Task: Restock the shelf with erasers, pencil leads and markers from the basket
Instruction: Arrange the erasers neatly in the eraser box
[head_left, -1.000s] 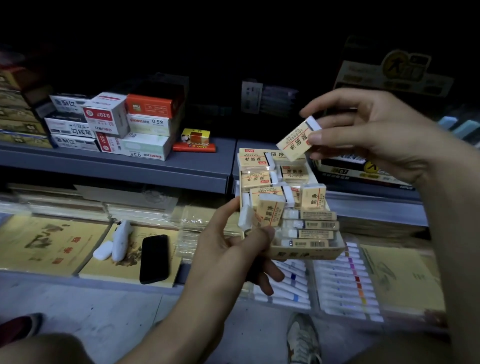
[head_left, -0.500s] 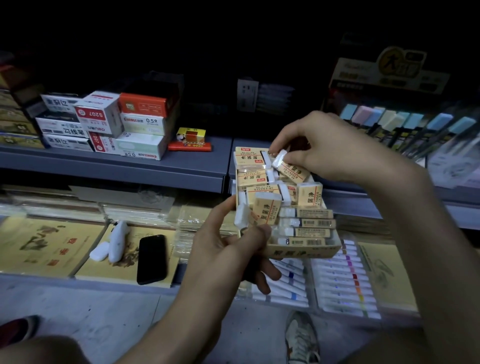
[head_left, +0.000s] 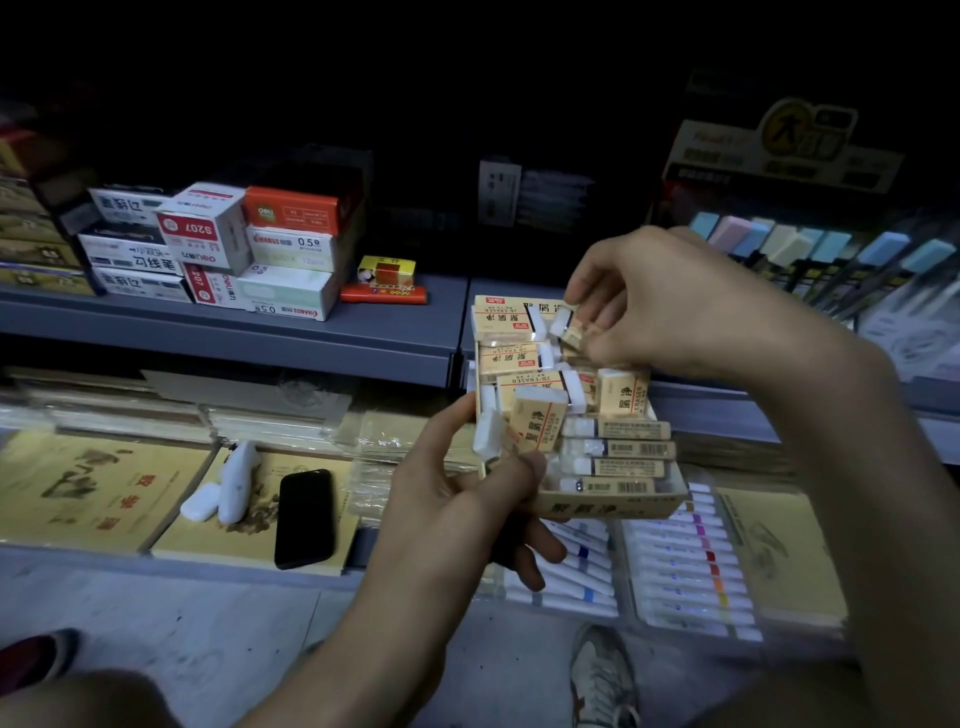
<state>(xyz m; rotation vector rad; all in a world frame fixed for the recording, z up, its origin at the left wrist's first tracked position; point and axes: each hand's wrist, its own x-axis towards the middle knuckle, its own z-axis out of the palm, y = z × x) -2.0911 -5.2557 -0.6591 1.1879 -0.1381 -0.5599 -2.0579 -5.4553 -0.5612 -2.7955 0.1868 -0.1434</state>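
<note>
A tan cardboard eraser box (head_left: 613, 504), filled with several white erasers in tan sleeves, is held up in front of the grey shelf (head_left: 234, 332). My left hand (head_left: 457, 504) grips the box at its near left corner, thumb against an upright eraser (head_left: 535, 421). My right hand (head_left: 670, 301) pinches one sleeved eraser (head_left: 569, 325) at the far end of the box, low among the others there. The basket is out of sight.
Stacked white, red and orange stationery boxes (head_left: 218, 244) stand on the shelf at left, with a small yellow-red box (head_left: 387, 275) beside them. Pastel items hang in a display rack (head_left: 810, 249) at right. Below lie paper pads, a black phone (head_left: 304, 517) and trays of paint tubes (head_left: 685, 566).
My right hand came down from the upper right with the eraser and now holds it down in the far end of the box. My left hand and the box stayed put.
</note>
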